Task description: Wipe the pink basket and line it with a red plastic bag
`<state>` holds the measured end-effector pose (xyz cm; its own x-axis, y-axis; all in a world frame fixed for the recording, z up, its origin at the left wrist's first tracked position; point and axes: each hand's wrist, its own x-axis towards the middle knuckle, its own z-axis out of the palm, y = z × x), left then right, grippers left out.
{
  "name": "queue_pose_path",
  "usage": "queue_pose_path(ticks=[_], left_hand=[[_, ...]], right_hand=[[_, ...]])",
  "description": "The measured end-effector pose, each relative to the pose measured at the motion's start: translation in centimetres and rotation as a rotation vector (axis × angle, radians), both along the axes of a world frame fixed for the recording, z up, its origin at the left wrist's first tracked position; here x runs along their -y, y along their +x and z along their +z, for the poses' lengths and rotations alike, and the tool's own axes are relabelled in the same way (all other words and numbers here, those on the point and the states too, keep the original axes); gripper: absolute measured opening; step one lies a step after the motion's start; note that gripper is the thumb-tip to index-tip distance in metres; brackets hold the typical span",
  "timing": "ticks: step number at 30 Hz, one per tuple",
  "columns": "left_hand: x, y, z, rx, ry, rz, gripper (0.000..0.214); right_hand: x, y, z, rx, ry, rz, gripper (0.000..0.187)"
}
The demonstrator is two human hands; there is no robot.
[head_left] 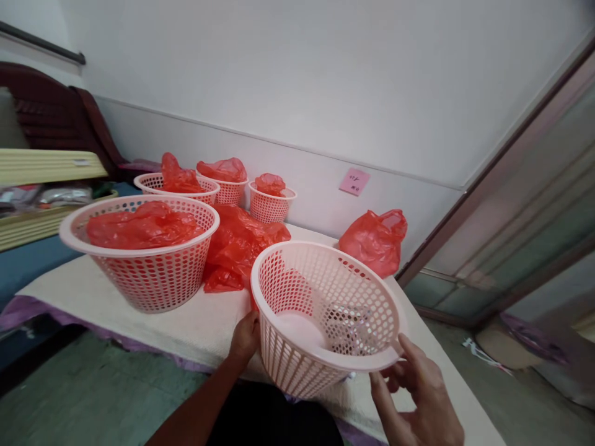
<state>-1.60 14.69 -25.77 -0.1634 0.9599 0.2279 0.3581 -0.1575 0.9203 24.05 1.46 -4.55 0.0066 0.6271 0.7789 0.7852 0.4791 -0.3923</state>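
A pink perforated plastic basket (297, 370) tilts toward me over the table's near edge, its inside bare apart from what shows through the holes. My right hand (421, 396) grips its rim at the right, index finger on the rim and thumb below. At the basket's left side my left hand (245, 337) is closed against the wall, its fingertips partly hidden. Just beyond that hand, a crumpled red plastic bag (237, 238) lies on the white table (204, 325). To the left stands a larger-looking pink basket (149, 279) with a red bag inside.
Behind are three more pink baskets (270, 210) holding red bags. A full, knotted red bag (375, 241) sits at the table's right back, below a pink note (354, 181) on the wall. Yellow trays (51, 166) are at the left; a sliding door (506, 241) is at the right.
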Motion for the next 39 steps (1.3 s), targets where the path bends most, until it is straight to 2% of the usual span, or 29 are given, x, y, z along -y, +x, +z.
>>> queue_pose_path(ticks=[5, 10, 14, 18, 25, 32, 39], left_hand=[[0.3, 0.1, 0.1, 0.025, 0.006, -0.01, 0.021], [0.4, 0.1, -0.1, 0.096, 0.043, 0.023, 0.024], [1.0, -0.3, -0.5, 0.2, 0.11, 0.108, 0.031], [2.3, -1.0, -0.5, 0.318, 0.148, 0.162, 0.037], [3.8, -1.6, 0.8, 0.44, 0.117, 0.12, 0.041], [3.5, -1.8, 1.1, 0.397, 0.044, 0.046, 0.036], [2.7, -0.8, 0.7, 0.318, -0.015, 0.096, 0.023]], right_hand=[[-0.6, 2.0, -0.1, 0.141, -0.063, -0.023, 0.044], [0.1, 3.7, -1.5, 0.127, -0.131, -0.059, 0.043], [0.5, 4.1, -2.3, 0.115, -0.092, -0.152, 0.04], [-0.1, 3.8, -2.4, 0.103, -0.074, -0.187, 0.041], [-0.9, 2.2, -2.5, 0.091, -0.047, -0.168, 0.04], [-1.7, 1.2, -2.7, 0.082, -0.033, -0.118, 0.04], [-3.0, 0.3, -2.2, 0.12, 0.029, -0.101, 0.035]])
